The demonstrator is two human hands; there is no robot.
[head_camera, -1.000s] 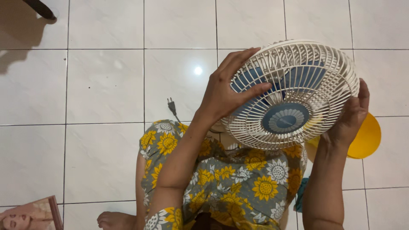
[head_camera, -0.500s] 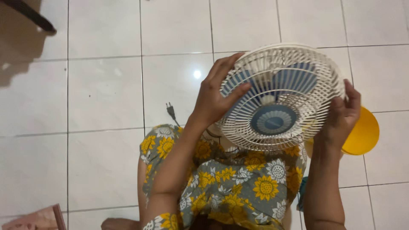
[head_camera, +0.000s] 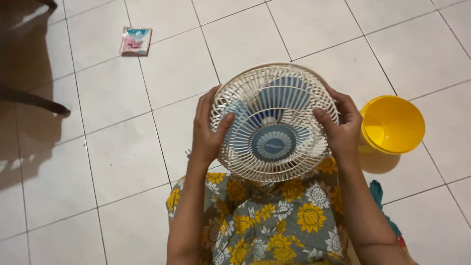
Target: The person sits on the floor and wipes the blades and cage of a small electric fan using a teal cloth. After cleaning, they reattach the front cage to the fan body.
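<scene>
I have the fan (head_camera: 273, 122) up off the floor (head_camera: 122, 147), over my lap, its grille facing me and the blue blades showing through the ribs. It looks to be a small one of cream plastic, so I judge it light at the cage and heavier behind, where the motor would sit out of my sight. The grille ribs are thin and would likely flex or snap if I squeezed hard. The smooth rim is the stiffest part and the best place for a grip, one hand on each side, so the weight hangs evenly between them.

My left hand (head_camera: 206, 131) is on the fan's left edge, fingers wrapped round behind the rim and the thumb laid across the front ribs. My right hand (head_camera: 341, 128) mirrors it on the fan's right edge, thumb pressing on the front of the grille, fingers curled over the rim. Both hands are partly closed and clamped on the fan, set well apart with the whole cage between them.

To the right of the fan a yellow bowl (head_camera: 392, 123) stands on the floor, near my right hand but not touching it. Well away to the upper left of the fan lies a small sachet (head_camera: 135, 40). Below the fan is my flowered dress (head_camera: 274, 221).
</scene>
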